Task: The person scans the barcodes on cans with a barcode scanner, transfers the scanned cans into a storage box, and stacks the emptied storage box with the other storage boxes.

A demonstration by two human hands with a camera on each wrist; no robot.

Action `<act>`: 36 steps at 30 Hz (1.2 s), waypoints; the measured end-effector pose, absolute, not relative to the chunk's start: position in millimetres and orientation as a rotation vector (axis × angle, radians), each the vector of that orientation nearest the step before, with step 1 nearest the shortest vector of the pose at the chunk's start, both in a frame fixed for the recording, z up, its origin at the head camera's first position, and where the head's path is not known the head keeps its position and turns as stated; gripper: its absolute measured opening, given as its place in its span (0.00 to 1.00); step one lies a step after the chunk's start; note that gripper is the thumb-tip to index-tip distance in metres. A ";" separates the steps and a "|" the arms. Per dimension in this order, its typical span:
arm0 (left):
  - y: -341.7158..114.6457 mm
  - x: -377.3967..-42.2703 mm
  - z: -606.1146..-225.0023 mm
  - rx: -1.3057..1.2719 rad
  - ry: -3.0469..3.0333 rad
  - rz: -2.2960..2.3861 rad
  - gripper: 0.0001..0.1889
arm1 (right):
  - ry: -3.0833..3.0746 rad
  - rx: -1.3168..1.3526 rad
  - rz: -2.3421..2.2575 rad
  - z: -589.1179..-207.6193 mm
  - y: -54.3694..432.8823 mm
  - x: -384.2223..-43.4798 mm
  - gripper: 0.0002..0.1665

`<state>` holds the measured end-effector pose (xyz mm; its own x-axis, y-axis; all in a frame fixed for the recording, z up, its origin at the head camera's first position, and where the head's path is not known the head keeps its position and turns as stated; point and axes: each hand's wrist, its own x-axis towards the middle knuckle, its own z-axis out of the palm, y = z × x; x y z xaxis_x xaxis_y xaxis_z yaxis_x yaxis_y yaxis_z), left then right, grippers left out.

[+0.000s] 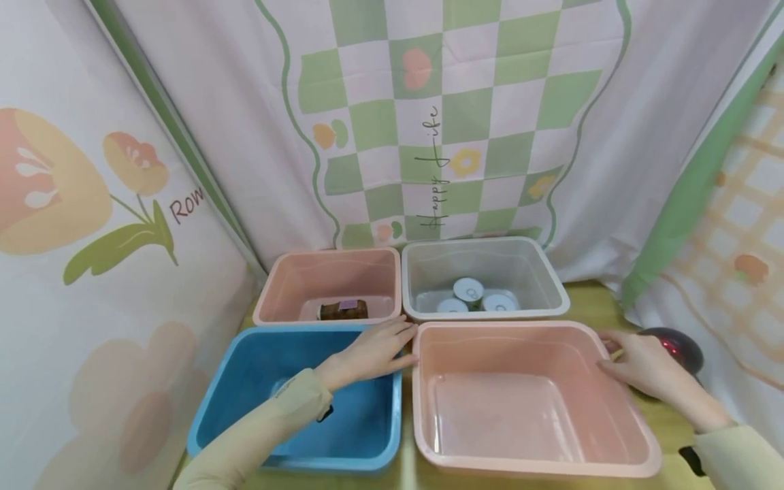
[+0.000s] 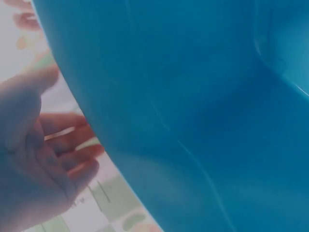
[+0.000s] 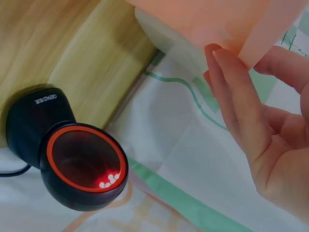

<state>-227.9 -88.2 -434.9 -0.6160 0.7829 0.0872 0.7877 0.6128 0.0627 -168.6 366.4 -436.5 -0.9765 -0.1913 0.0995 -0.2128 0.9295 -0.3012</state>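
Observation:
At the front right stands a pink plastic basin [image 1: 539, 463], its inside bare. My right hand [image 1: 649, 364] pinches its right rim near the far corner, thumb on the inner side and fingers outside under the lip, as the right wrist view also shows. Across from it, my left hand [image 1: 375, 347] reaches over the blue basin [image 1: 343, 464], fingers loosely extended, fingertips right at the pink basin's far left corner. In the left wrist view the left hand's palm [image 2: 36, 164] shows beside the blue wall, holding nothing.
Behind, a smaller pink basin [image 1: 327, 254] holds a brown jar [image 1: 344, 310] on its side; a pale grey basin [image 1: 490, 315] holds three cans [image 1: 468, 290]. A black scanner [image 3: 84, 162] with red lights stands right of the front pink basin. Patterned curtains surround the wooden table [image 3: 87, 53].

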 end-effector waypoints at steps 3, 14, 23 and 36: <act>-79.6 -223.3 -431.5 -1.315 -2.733 -0.212 0.31 | -3.025 0.295 0.484 -436.0 370.3 -167.4 0.31; -57.5 -209.2 -420.9 -1.155 -2.966 -0.756 0.26 | -3.040 0.272 0.442 -437.0 380.4 -164.6 0.29; -48.7 -208.8 -414.8 -1.232 -3.166 -0.890 0.09 | -3.042 0.261 0.445 -438.0 381.9 -157.2 0.25; -41.1 -218.4 -423.6 -1.097 -3.264 -0.920 0.13 | -3.084 0.220 0.571 -440.7 382.7 -147.5 0.05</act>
<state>-218.4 -41.1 -423.6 -0.7309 0.6447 -0.2239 0.4329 0.6916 0.5782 -147.5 382.7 -440.7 -0.9902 -0.1377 0.0225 -0.1367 0.9243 -0.3564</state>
